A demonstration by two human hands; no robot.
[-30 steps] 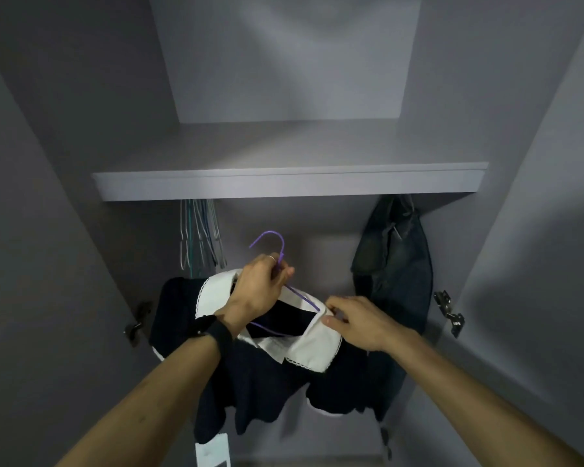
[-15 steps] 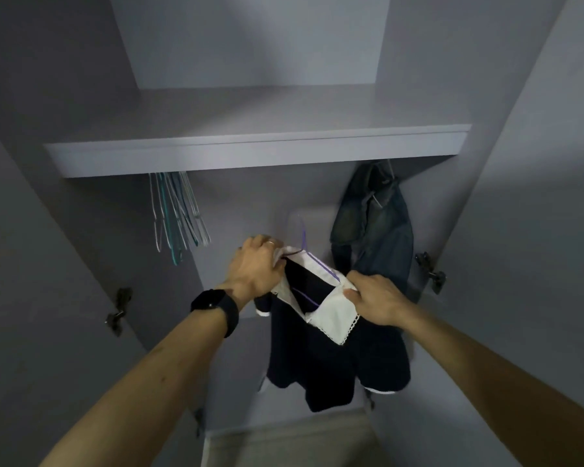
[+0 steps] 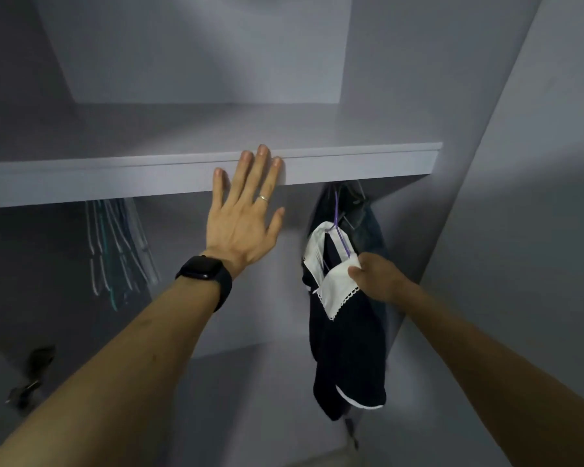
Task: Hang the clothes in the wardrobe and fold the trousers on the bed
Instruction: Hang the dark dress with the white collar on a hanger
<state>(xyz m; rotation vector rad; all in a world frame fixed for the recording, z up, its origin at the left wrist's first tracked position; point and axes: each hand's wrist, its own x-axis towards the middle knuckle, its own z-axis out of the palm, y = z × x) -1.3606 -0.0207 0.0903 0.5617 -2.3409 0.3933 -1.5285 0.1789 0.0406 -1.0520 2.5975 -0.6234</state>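
Observation:
A dark navy top with a white lace-edged collar (image 3: 346,335) hangs on a purple hanger (image 3: 341,235) under the wardrobe shelf (image 3: 368,165), at the right. My right hand (image 3: 376,276) pinches the white collar at its right side. My left hand (image 3: 246,210) is spread flat with straight fingers, its fingertips against the shelf's front edge, holding nothing. A black watch sits on that wrist. The rail and the hanger's hook are hidden by the shelf.
A denim garment (image 3: 364,224) hangs just behind the navy top. Several empty hangers (image 3: 118,251) dangle at the left under the shelf. Door hinges (image 3: 31,375) show on the left panel. The grey wardrobe side wall (image 3: 506,197) stands close on the right.
My left hand let go of the hanger and rose to the shelf edge, fingers spread. The top moved right and now hangs beside the denim. My right hand stays on the collar.

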